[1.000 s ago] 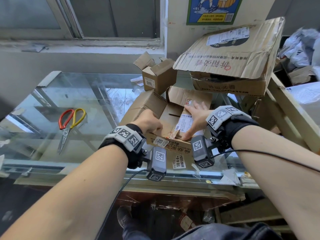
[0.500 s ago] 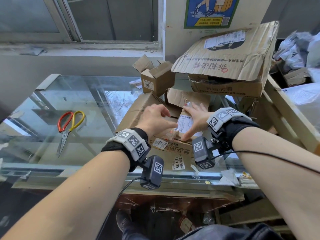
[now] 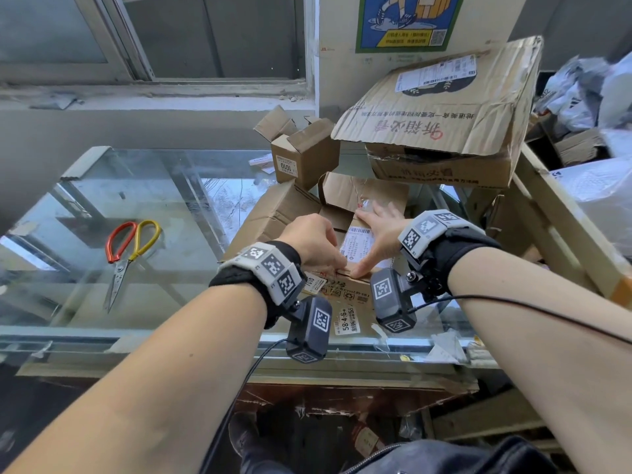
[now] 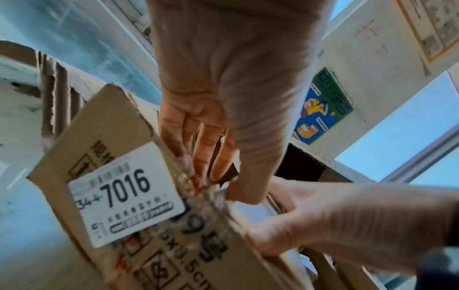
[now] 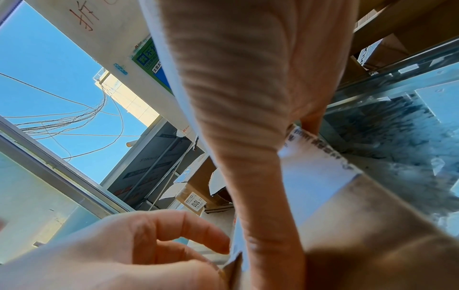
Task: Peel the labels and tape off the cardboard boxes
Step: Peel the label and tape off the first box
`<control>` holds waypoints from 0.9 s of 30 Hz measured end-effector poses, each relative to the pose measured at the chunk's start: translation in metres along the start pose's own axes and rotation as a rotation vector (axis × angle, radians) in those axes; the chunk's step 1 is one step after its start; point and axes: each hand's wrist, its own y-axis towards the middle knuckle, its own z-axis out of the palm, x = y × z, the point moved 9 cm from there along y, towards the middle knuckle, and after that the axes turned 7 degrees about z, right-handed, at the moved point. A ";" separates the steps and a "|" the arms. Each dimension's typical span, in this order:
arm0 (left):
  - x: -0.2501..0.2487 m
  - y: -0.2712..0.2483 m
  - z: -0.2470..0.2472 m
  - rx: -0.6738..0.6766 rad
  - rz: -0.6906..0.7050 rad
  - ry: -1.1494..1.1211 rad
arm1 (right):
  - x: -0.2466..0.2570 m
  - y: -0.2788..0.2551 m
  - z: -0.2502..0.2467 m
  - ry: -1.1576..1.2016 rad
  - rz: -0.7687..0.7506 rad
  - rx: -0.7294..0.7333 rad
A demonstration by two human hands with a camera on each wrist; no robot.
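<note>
A flattened cardboard box point(image 3: 273, 213) lies on the glass table point(image 3: 136, 186). My right hand point(image 3: 372, 241) lies open and flat on the box's white shipping label point(image 3: 355, 242), thumb stretched along the near edge. My left hand point(image 3: 338, 265) is at that edge beside the thumb. In the left wrist view its thumb and fingers point(image 4: 218, 172) pinch a crinkled strip of clear tape point(image 4: 191, 182) with red print at the box's edge. A white "7016" sticker point(image 4: 124, 196) sits on the box's side just below. The right wrist view shows the label point(image 5: 315, 170) under my palm.
Red and yellow scissors point(image 3: 131, 254) lie on the glass at left. A small open box point(image 3: 304, 155) marked 1010 stands behind. A large crumpled box point(image 3: 441, 118) with a label overhangs at back right. A wooden frame point(image 3: 561, 220) and plastic bags point(image 3: 598, 90) crowd the right.
My left hand left the box's left flap, came across to the near edge beside the right thumb and took hold of the tape. The right hand stayed on the label.
</note>
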 end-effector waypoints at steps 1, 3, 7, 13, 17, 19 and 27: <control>-0.002 -0.001 -0.001 -0.032 0.006 0.034 | -0.001 0.000 0.000 0.009 -0.003 0.000; -0.009 -0.001 0.001 -0.065 0.033 0.086 | -0.002 0.001 0.000 0.032 -0.013 -0.007; -0.010 0.003 0.006 -0.002 0.059 0.043 | -0.003 0.003 0.003 0.077 -0.020 0.009; 0.002 0.006 0.015 0.083 -0.015 -0.274 | -0.005 0.008 0.005 0.076 -0.019 0.022; 0.002 0.003 0.016 0.137 -0.025 -0.298 | -0.004 0.006 0.005 0.064 -0.016 0.032; 0.003 -0.001 0.017 0.227 -0.069 -0.389 | -0.003 0.005 0.004 0.043 -0.016 0.033; 0.005 0.007 0.013 0.107 -0.118 -0.249 | -0.004 0.003 0.004 0.071 -0.017 0.032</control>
